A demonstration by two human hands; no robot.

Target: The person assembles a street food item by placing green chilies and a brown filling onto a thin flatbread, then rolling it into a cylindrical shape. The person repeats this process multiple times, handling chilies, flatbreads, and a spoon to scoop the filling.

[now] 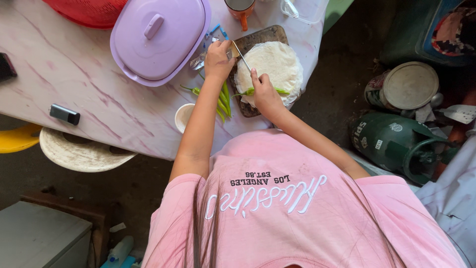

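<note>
Marble-patterned table point(89, 89) carries a lilac lidded casserole point(157, 37) and a dark cutting board point(258, 37) topped by a round white wrapper point(277, 62). On the wrapper, the right hand point(265, 94) presses 1 green chili point(252, 91) down with curled fingers. The left hand point(218, 59) is closed around a knife point(242, 56), blade angled toward the chili. More chilies point(224, 99) lie just beside the board.
</note>
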